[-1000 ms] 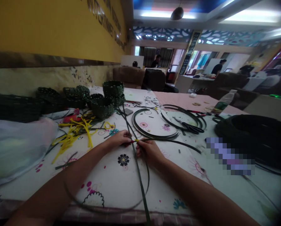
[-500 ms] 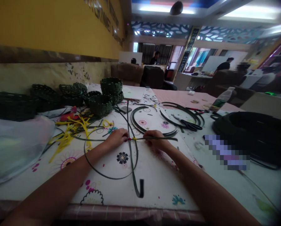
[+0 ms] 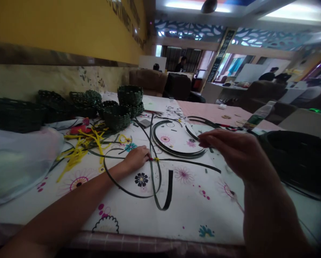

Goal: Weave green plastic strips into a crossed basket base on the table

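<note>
Dark green flat strips point(image 3: 190, 163) cross on the flowered tablecloth, tied at the crossing with small red and yellow ties point(image 3: 156, 159). My left hand point(image 3: 138, 157) pinches the strips beside the red tie. One strip point(image 3: 153, 179) runs toward me and its end curls upward; a thin loop point(image 3: 128, 194) passes under my left forearm. Raised over the right of the table, my right hand point(image 3: 230, 147) has its fingers stretched out close together, and nothing shows in it. It covers the spot where the scissors were visible.
Woven green baskets point(image 3: 117, 118) stand at the back left, behind yellow ties point(image 3: 74, 154) and a plastic bag point(image 3: 20, 168). Coiled strips point(image 3: 156, 138) lie beyond the crossing. A bottle point(image 3: 259, 114) and a large dark object point(image 3: 297, 161) are at right. People sit farther back.
My right hand has let go of the crosswise strip and moved up and right. That strip's right end now lies lower. My left hand stays at the crossing.
</note>
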The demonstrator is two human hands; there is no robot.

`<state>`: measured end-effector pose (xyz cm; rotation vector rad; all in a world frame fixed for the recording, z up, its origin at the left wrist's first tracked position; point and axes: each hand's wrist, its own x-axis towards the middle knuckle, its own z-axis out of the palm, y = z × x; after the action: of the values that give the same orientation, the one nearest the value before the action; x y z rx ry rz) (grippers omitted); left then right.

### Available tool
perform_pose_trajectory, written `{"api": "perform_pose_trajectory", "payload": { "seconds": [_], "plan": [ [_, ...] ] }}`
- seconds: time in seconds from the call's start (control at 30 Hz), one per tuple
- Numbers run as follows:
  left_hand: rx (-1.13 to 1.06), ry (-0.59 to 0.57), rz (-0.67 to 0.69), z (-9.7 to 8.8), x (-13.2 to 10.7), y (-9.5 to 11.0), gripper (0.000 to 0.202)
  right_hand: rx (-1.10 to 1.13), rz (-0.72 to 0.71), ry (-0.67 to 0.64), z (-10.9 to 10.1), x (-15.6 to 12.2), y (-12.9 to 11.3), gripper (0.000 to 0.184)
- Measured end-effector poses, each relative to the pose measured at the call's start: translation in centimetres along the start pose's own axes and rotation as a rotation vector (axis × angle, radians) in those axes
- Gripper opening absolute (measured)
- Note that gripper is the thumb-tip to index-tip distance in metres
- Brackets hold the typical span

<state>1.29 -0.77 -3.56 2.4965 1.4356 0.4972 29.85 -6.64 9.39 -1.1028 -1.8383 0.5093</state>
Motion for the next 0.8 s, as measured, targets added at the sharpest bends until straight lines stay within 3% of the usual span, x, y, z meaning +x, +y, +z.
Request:
{"api": "perform_pose_trajectory", "payload": {
  "seconds": [0.1, 0.17, 0.33, 0.43, 0.63, 0.73, 0.8],
  "plan": [
    [0.029, -0.004, -0.006, -0.2, -0.1, 0.4, 0.017, -0.043, -0.152, -0.207, 2.3, -2.2, -4.0, 0.021],
    [0.049, -0.007, -0.014, -0.2, -0.2, 0.6, 0.017, -0.163, -0.181, -0.360, 4.4, -3.2, -5.0, 0.025],
    [0.022, 0.056, -0.012, 0.2, -0.5, 1.0, 0.017, -0.854, -0.025, -0.528, 7.6, -4.2, -5.1, 0.030],
    [0.004, 0.056, 0.011, 0.3, -0.6, 1.1, 0.022, -1.088, 0.051, -0.579, 8.4, -4.9, -5.7, 0.032],
    [-0.044, 0.048, 0.071, 0.0, -0.8, 1.3, 0.009, -1.013, -0.017, -0.657, 8.8, -7.2, -6.5, 0.033],
    [-0.048, 0.051, 0.075, 0.0, -0.8, 1.3, 0.015, -1.024, 0.054, -0.625, 8.9, -6.2, -5.2, 0.033],
    [-0.041, 0.043, 0.066, 0.1, -0.8, 1.3, 0.016, -0.927, 0.026, -0.658, 9.4, -4.9, -3.6, 0.034]
  ]
}}
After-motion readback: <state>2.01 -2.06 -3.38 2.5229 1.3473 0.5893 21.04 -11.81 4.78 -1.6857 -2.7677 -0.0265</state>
